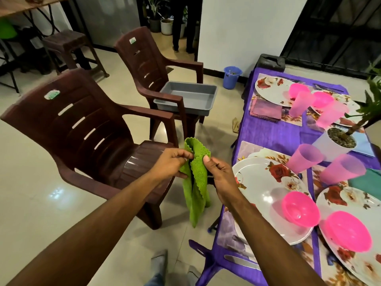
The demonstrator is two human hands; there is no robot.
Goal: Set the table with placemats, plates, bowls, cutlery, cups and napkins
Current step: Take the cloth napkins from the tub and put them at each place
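Observation:
A green cloth napkin (195,182) hangs in the air beside the table, off its left edge. My left hand (171,164) pinches its top edge from the left, and my right hand (220,174) pinches it from the right. On the purple tablecloth (274,133) lie floral placemats with white flowered plates (266,186), pink bowls (300,209) and pink cups (305,158). A folded mauve napkin (265,110) lies by the far plate (272,87). A knife (241,262) rests at the near left edge.
Two brown plastic chairs stand left of the table; the near one (82,137) is bare, the far one (156,65) holds a grey tub (185,98). A white potted plant (338,143) sits mid-table. A blue bucket (232,77) is on the floor. Someone stands in the doorway.

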